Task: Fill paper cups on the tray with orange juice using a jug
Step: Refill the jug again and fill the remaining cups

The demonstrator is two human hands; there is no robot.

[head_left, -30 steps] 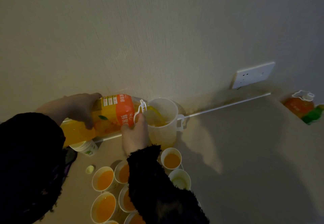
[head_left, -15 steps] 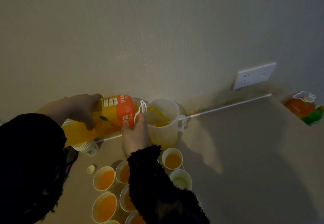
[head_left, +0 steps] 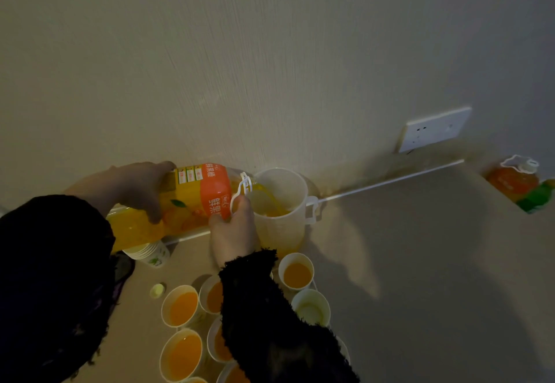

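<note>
A tilted juice bottle (head_left: pixel 180 205), its orange label (head_left: pixel 214 190) printed with Chinese characters, is clasped by the left hand (head_left: pixel 132 187) and right hand (head_left: pixel 234 232), mouth over a translucent jug (head_left: pixel 283 226) against the wall (head_left: pixel 270 67). Paper cups (head_left: pixel 181 307) before the jug are partly hidden by a black sleeve (head_left: pixel 270 307). A cup stack (head_left: pixel 150 255), cap (head_left: pixel 157 290), socket (head_left: pixel 434 129) and second bottle (head_left: pixel 513 178) are seen nearby.

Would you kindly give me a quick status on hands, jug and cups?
Left hand and right hand both grip the tilted orange-labelled plastic juice bottle. Juice running into the translucent plastic jug. One white paper cup looks unfilled. Nothing blocking the pour.
</note>
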